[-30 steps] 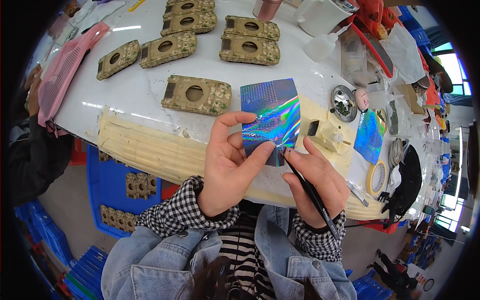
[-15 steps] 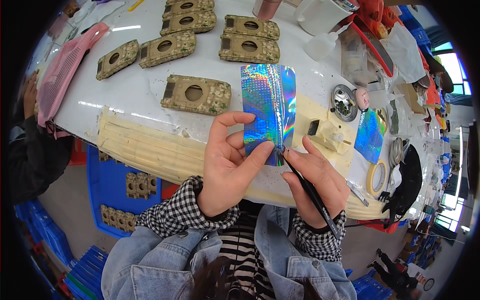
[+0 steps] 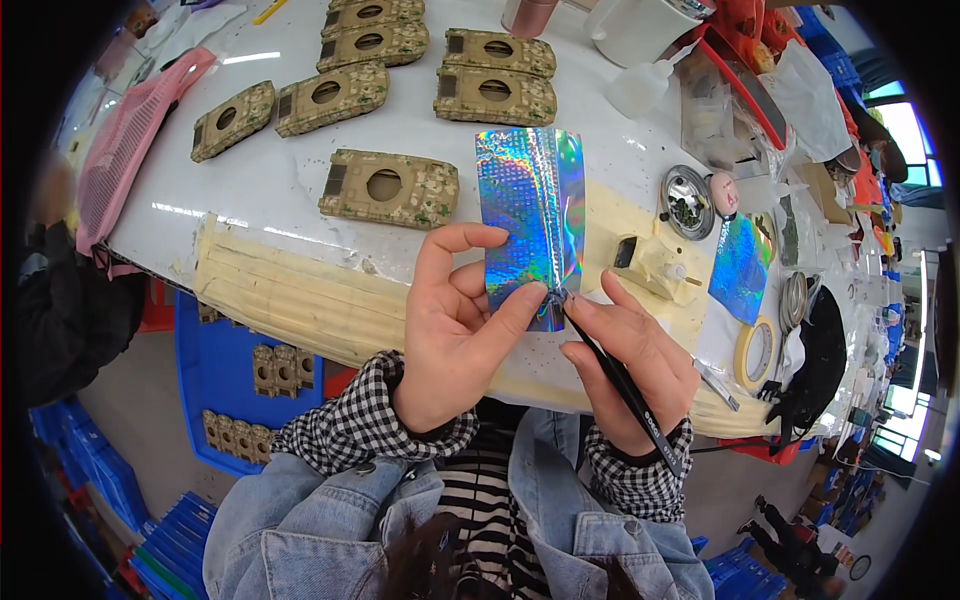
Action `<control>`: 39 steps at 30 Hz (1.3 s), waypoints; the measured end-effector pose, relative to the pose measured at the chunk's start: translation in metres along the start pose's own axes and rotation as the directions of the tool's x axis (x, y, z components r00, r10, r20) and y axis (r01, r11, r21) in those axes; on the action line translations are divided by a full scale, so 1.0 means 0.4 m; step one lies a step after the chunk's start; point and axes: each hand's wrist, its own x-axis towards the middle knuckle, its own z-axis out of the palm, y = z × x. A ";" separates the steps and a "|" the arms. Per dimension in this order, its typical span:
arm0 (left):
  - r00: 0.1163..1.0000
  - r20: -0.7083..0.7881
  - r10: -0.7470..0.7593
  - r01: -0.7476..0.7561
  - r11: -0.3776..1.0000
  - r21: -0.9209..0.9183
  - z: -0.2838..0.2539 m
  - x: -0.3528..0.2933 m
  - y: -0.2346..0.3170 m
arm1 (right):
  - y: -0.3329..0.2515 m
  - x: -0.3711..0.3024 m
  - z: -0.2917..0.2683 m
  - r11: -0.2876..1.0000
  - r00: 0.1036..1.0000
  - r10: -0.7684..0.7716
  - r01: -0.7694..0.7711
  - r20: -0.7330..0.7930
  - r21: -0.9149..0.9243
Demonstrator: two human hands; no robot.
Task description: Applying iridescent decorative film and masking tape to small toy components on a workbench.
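Observation:
My left hand (image 3: 465, 310) pinches a shiny blue holographic sheet (image 3: 530, 200) by its lower left part, thumb in front. The sheet stands raised above the table's near edge. Black tweezers (image 3: 625, 390) lie in my right hand (image 3: 635, 370), their tips at the sheet's lower edge beside my left thumb. Whether the tips grip anything is too small to tell. Just beyond my left hand sits a camouflage model tank hull (image 3: 415, 205) with a round hole. Several similar hulls (image 3: 495, 93) stand farther back on the white table (image 3: 260, 190).
Masking tape covers the table's front edge (image 3: 300, 290). On the right are a tape-covered block (image 3: 655, 265), a round metal dish (image 3: 687, 203), another holographic sheet (image 3: 740, 265) and a tape roll (image 3: 755, 352). A pink basket (image 3: 135, 150) stands left, near another person's sleeve (image 3: 60, 310). Below, a blue tray (image 3: 215, 375) holds small hulls.
The sheet's upper part has tilted slightly to the left. Both hands keep nearly the same place and grip. The other person's hand at far left has blurred with motion.

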 end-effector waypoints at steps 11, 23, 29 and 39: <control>1.000 -0.020 0.001 0.000 1.000 0.030 0.005 0.001 0.005 | -0.005 0.001 0.006 0.990 0.996 -0.089 0.087 -0.015 -0.111; 0.998 -0.038 -0.049 0.048 0.999 -0.017 -0.001 0.001 0.008 | -0.005 -0.008 0.013 0.960 0.983 -0.181 0.182 0.025 -0.214; 0.997 -0.043 -0.063 0.061 0.998 -0.031 -0.001 0.001 0.009 | -0.004 -0.013 0.013 0.950 0.982 -0.183 0.189 0.048 -0.248; 0.997 -0.041 -0.061 0.060 0.998 -0.024 0.001 0.002 0.010 | -0.003 -0.015 0.011 0.954 0.982 -0.179 0.187 0.056 -0.232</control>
